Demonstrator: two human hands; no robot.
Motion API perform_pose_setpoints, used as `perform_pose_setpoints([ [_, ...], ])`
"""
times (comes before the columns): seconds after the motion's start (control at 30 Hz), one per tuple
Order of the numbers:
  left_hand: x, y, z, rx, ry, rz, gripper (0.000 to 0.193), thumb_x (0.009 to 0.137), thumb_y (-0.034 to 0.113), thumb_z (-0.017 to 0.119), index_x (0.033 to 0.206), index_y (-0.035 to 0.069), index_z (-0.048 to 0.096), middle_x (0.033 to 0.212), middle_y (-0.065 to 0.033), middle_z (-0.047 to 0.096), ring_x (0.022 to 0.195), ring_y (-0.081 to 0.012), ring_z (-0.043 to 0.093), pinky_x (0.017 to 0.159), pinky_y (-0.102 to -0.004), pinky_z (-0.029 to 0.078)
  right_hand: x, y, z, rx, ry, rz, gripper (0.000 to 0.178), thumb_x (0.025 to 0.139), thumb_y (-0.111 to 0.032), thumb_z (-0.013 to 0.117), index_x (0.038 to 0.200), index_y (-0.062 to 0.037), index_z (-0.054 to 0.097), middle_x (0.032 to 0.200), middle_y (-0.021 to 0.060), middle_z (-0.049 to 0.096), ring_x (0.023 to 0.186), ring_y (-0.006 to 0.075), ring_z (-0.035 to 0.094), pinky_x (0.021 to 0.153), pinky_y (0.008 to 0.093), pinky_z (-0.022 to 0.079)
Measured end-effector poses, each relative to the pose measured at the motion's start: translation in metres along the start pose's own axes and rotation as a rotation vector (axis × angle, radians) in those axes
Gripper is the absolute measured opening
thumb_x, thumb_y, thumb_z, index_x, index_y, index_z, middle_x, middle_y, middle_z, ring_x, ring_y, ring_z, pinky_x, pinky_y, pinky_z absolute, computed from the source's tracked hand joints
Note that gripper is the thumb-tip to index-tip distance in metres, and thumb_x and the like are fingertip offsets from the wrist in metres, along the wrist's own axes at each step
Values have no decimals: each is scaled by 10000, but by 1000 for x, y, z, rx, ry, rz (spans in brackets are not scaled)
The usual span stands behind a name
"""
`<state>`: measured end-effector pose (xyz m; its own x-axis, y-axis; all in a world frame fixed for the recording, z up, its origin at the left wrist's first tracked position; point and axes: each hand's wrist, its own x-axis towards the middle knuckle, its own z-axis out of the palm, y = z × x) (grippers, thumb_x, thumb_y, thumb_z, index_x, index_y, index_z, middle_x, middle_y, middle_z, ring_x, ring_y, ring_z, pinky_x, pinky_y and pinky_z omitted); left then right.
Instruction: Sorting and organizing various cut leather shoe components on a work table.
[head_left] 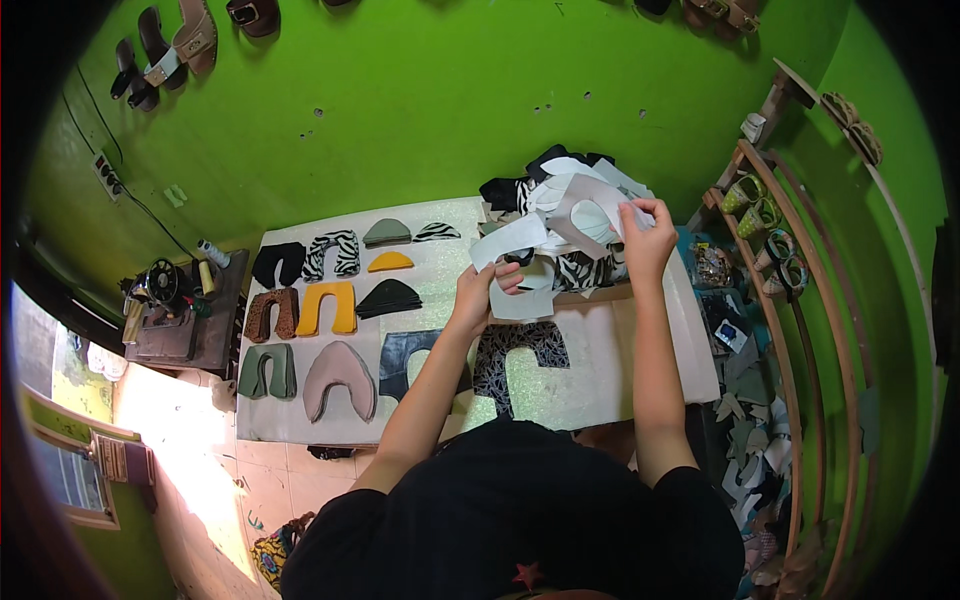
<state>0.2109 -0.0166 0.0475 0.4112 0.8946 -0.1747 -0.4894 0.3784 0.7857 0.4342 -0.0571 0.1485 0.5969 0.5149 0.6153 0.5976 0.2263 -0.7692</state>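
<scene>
At the far right of the table, my right hand (650,237) is closed on the edge of a pale grey, curved cut piece (577,208). My left hand (484,292) pinches a white cut piece (512,238) that sticks up from its fingers. Both hands are over a heap of cut pieces (575,270) in white, black and zebra print, its lower part hidden. Closer to me lie a black patterned piece (492,362) and a dark grey piece (398,360), partly covered by my left forearm.
Stacks of U-shaped pieces, such as yellow (328,307), pink (340,380) and green (267,371), lie on the white table (600,390). A sewing machine (165,290) stands left. On the right are a wooden rack (785,380) with shoes and piled scraps (745,440).
</scene>
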Motion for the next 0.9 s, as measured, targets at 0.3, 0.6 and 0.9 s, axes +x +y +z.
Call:
perform_pose_setpoints([
  [0.3, -16, 10, -20, -232, -25, -149, 426, 960, 228, 207, 1246, -56, 342, 1146, -184, 524, 978, -316, 568, 874, -405, 466, -76, -11, 35, 235, -380, -357, 135, 688, 26, 652, 721, -14, 528, 820, 89, 616, 705, 188, 603, 579, 256, 469],
  [0.6, -39, 35, -41, -347, -29, -155, 506, 963, 309, 122, 1284, -32, 313, 1230, -164, 489, 1130, -269, 478, 956, -408, 398, -141, -5, 44, 411, -710, -215, 174, 655, 103, 653, 692, 34, 497, 906, 116, 631, 819, 202, 632, 592, 255, 502],
  [0.9, -46, 37, -88, -316, 56, -152, 470, 968, 292, 138, 1293, -19, 275, 1274, -159, 448, 1122, -300, 478, 901, -397, 438, -120, -18, 59, 391, -170, -157, 173, 742, 54, 641, 738, 0, 476, 860, 130, 618, 778, 162, 591, 673, 246, 464],
])
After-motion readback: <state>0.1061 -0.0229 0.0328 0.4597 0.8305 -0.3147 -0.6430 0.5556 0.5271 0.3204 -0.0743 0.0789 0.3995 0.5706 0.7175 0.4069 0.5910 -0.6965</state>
